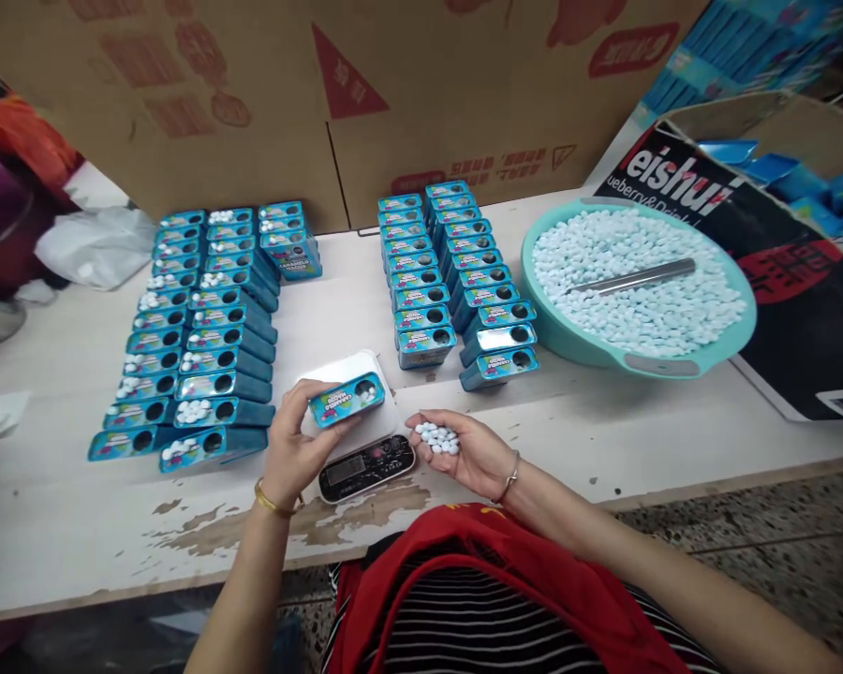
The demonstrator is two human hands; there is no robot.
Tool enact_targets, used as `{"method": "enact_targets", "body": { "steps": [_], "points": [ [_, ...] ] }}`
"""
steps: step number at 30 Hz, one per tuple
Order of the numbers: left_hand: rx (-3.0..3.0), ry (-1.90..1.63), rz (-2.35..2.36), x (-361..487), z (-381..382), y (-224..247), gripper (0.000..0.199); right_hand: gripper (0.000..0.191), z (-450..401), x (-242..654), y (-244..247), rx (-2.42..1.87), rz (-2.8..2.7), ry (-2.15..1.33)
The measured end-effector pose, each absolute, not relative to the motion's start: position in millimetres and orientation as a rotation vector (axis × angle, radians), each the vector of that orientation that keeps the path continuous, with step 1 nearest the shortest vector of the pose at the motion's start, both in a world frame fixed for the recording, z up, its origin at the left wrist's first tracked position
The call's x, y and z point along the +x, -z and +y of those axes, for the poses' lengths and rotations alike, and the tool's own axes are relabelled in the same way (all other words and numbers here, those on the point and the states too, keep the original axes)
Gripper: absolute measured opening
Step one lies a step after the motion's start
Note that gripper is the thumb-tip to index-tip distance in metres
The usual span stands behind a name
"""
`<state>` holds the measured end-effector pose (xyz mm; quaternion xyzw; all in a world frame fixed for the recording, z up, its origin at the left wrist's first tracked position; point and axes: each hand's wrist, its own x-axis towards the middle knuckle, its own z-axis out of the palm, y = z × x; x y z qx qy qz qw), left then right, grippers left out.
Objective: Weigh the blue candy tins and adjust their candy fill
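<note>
My left hand (305, 438) grips a small blue tin (344, 401) labelled "Caramelo Macizo", tilted over a kitchen scale (366, 466). A round hole at the tin's right end has white candies in it. Close by on the right, my right hand (467, 449) is cupped with its palm up, holding a heap of small white candies (436, 437). The scale's white plate lies under the tin; its dark display panel faces me, and I cannot read any number on it.
Rows of blue tins (211, 360) with candies on some lids stand at left; more tins (421, 298) stand in the middle. A turquoise basin (639, 365) of white candies holds a metal scoop (639, 277). Behind is a large cardboard box (253, 103); at left, a plastic bag (96, 245).
</note>
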<state>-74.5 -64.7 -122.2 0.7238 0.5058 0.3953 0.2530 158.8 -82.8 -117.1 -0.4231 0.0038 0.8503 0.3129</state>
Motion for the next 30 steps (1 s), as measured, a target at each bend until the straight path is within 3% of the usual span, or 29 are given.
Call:
{"method": "enact_targets", "body": {
  "steps": [5,10,19,30],
  "points": [
    [1.808,-1.099,1.401,-87.6,-59.5,133.5,0.038,0.019,-90.8,171.6,121.0,-1.207,-0.038,-2.199],
    [1.786,-1.163,1.36,-96.7,-58.7,121.1,0.055,0.022,-97.3,173.3,124.1,-1.219,-0.12,-2.218],
    [1.728,-1.384,1.392,-115.5,-68.4,90.7,0.028,0.018,-111.0,182.3,132.4,-1.191,-0.132,-2.227],
    [1.76,-1.266,1.408,-113.5,-69.3,93.8,0.026,0.019,-117.9,182.6,125.8,-1.192,-0.113,-2.237]
  ]
}}
